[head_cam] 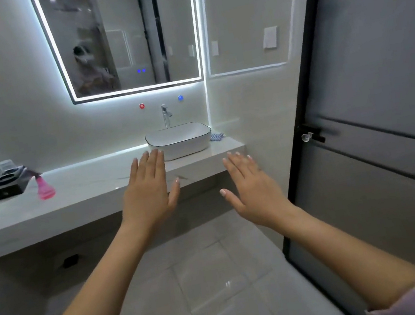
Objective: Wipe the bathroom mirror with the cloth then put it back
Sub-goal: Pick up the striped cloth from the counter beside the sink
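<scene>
Countertop (89, 182): basin (179, 140) near right end, cloth (216, 136) just right of it; spray bottle (44, 186) near left end; mirror (122, 34) above.

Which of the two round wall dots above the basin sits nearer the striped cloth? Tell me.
The blue dot, right of the faucet. The red dot lies left of it, farther from the striped cloth beside the basin.
</scene>
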Tool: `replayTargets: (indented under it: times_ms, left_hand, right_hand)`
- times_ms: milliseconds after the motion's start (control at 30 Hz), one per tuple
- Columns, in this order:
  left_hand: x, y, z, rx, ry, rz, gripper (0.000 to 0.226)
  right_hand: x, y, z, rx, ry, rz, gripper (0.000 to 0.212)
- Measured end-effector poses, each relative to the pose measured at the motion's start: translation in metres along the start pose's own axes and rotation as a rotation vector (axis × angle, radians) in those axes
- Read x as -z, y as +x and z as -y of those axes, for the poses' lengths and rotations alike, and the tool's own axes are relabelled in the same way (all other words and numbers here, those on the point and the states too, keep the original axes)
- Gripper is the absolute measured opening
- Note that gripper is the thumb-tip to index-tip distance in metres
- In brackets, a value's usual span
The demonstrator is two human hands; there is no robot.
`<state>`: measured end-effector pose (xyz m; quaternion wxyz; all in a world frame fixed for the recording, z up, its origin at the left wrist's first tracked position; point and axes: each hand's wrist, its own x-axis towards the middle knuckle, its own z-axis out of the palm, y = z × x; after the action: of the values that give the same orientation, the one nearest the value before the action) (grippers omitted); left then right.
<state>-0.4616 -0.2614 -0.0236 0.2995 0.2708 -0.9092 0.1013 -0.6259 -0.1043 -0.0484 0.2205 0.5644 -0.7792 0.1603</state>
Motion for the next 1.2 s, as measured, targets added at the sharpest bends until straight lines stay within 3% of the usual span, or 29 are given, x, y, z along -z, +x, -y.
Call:
replayTargets:
  times_ms: [467,900,1200]
  left_hand:
    - [-0.14,0.22,0.121,0.057,0.054,-0.02,0.065]
    - [-0.27,0.323,0.158,0.086,0.046,0.05,0.067]
    - [-0.37,0.459,0.168,0.2,0.076,0.06,0.067]
  right_hand:
    - [-0.129,0.249,-0.071,-0.009,0.02,-0.019,0.068]
    - [-0.242,0.393,-0.155,-0.021,0.078,0.052,0.068]
    - [-0.318,0.528,-0.253,0.041,0.135,0.029,0.067]
